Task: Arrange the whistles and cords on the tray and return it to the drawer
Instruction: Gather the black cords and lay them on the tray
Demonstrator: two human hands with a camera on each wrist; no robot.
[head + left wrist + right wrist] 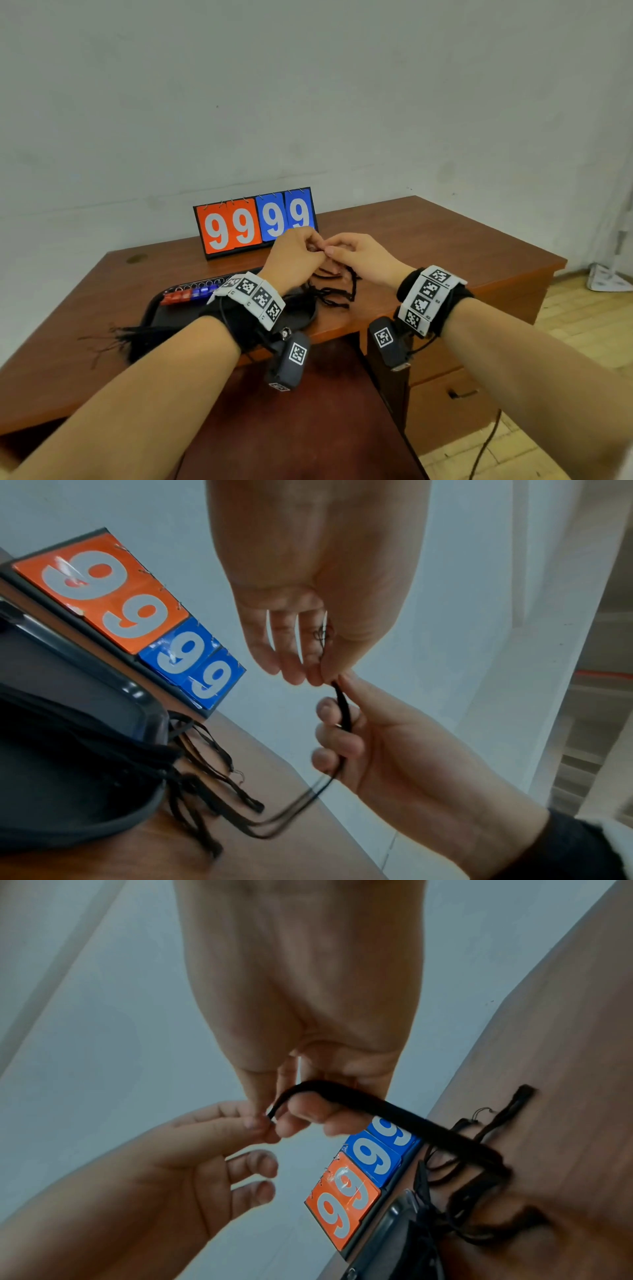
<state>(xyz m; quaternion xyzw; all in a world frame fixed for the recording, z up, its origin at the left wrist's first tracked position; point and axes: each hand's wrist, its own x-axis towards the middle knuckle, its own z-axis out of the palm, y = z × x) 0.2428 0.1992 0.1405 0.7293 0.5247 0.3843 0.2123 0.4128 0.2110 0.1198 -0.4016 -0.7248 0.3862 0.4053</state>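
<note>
Both hands (296,255) (359,255) pinching one black cord (342,707) between them, above the desk (445,240).

A reddish-brown wooden desk (428,236) is seen under a dark grey plastic tray (161,313). Thin black cords (337,291) are shown in a tangle, and a row of red and blue whistles (186,295) is seen on the tray. A flip scoreboard with a black frame (255,222) is marked with white nines, two on orange cards and two on blue. Black wrist bands with black-and-white square-patterned tags (428,298) are worn.
</note>
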